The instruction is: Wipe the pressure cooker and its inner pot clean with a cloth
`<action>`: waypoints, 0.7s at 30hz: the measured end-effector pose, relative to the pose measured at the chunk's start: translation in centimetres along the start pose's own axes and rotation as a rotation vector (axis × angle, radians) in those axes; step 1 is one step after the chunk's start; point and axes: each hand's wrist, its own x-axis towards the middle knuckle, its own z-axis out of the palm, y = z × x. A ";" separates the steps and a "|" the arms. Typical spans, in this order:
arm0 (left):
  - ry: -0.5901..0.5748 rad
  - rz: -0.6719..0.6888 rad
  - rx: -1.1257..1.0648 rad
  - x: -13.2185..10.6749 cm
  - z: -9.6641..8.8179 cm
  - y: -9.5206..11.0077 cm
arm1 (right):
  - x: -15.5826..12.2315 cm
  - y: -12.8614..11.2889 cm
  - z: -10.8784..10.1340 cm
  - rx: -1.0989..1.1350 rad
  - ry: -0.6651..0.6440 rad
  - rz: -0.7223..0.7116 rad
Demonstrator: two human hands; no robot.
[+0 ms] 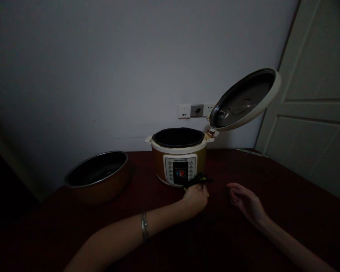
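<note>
My left hand (195,198), with a bracelet (144,226) on its forearm, is closed on a dark bundle that looks like a folded black cord (198,180) with yellow bits. This bundle is just in front of the lower right of the electric pressure cooker (159,166) and hides part of its control panel (181,170). The cooker's lid (245,100) stands raised and tilted to the right on its hinge. Apart from the cord, to the right, my right hand (246,202) is over the table with loosely bent fingers and nothing visible in them.
An inner pot (100,185) with a dark inside and brownish outside is on the left of the dark red table (164,230). Wall sockets (184,111) are behind the cooker. A pale door (314,109) stands at the right. The light is dim.
</note>
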 end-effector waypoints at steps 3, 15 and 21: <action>-0.039 0.014 -0.062 -1.5 -0.8 -0.6 | -0.2 -0.2 0.2 -0.021 0.008 -0.013; -0.003 -0.282 -0.559 -10.7 -6.3 -4.4 | -0.4 -0.1 0.7 -0.102 0.016 -0.021; 0.217 -1.115 -1.265 -13.8 -6.5 -12.6 | -0.2 0.0 0.6 -0.136 0.040 -0.011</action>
